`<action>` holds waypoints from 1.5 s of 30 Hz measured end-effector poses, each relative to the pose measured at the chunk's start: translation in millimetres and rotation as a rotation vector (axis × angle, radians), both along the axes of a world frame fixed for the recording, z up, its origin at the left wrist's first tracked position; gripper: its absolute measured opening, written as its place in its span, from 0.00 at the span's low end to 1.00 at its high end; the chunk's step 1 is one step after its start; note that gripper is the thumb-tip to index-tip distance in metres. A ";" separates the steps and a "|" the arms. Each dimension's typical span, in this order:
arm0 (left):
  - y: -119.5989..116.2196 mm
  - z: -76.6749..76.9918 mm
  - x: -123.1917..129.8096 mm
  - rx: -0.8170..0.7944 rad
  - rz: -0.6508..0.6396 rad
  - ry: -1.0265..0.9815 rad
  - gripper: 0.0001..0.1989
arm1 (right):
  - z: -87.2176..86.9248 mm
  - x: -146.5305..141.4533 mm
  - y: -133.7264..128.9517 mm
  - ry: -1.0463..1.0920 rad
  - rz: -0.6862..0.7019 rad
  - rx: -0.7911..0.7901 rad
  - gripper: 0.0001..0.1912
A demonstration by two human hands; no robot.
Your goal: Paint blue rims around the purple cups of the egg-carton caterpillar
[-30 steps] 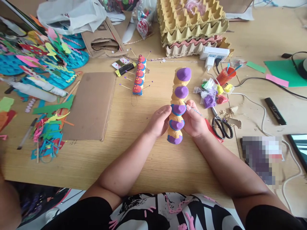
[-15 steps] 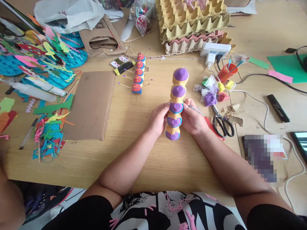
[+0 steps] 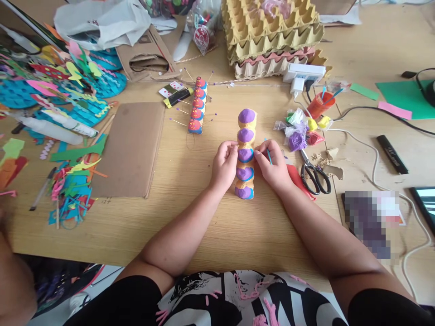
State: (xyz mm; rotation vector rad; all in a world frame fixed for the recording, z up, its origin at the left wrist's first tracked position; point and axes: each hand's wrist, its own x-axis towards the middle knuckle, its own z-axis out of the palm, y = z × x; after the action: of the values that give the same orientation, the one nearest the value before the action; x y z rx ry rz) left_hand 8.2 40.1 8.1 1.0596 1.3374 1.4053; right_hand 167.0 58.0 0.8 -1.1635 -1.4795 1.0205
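A strip of egg carton (image 3: pixel 245 145) stands before me, its several yellow-tan bumps capped with purple clay and the lower ones edged in blue. My left hand (image 3: pixel 224 165) pinches its left side, thumb and fingers closed on the edge. At the right side, my right hand (image 3: pixel 273 163) is closed round a thin blue stick (image 3: pixel 268 156), with its fingertips touching the strip's edge. Farther back sits a finished-looking caterpillar (image 3: pixel 197 106) of red and blue clay bumps, with small faces and thin sticks poking out at its sides.
Black-handled scissors (image 3: pixel 316 176) lie right of my hand, near bagged clay (image 3: pixel 297 136) and an orange cup (image 3: pixel 320 105). To the left are a cardboard sheet (image 3: pixel 131 149) and paper scraps (image 3: pixel 71 194). Egg trays (image 3: pixel 272 45) stack behind a power strip (image 3: pixel 304 72). Another person's arm (image 3: pixel 15 280) shows lower left.
The egg carton strip has come slightly down and to the left. My right hand's fingers have shifted, and the blue stick now points more upright.
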 end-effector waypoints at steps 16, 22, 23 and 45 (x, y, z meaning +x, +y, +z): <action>-3.7 -4.1 -8.5 0.111 -0.018 0.614 0.23 | 9.3 0.8 -6.9 -0.666 -0.021 0.072 0.11; 3.7 -14.5 -11.7 0.157 0.161 0.327 0.25 | 13.2 6.0 -6.9 -0.760 -0.293 0.289 0.09; 5.0 -16.5 -11.8 0.151 0.189 0.293 0.25 | 13.8 7.0 -6.4 -0.813 -0.313 0.274 0.10; 6.4 -7.7 -0.9 0.350 0.398 0.150 0.11 | 19.1 16.6 -15.2 -0.177 -0.133 0.127 0.23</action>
State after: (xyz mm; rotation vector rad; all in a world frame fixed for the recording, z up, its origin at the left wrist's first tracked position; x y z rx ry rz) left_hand 7.4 46.5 0.3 1.1858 1.5027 1.9413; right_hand 183.5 42.8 19.9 -1.2684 -1.5578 0.7377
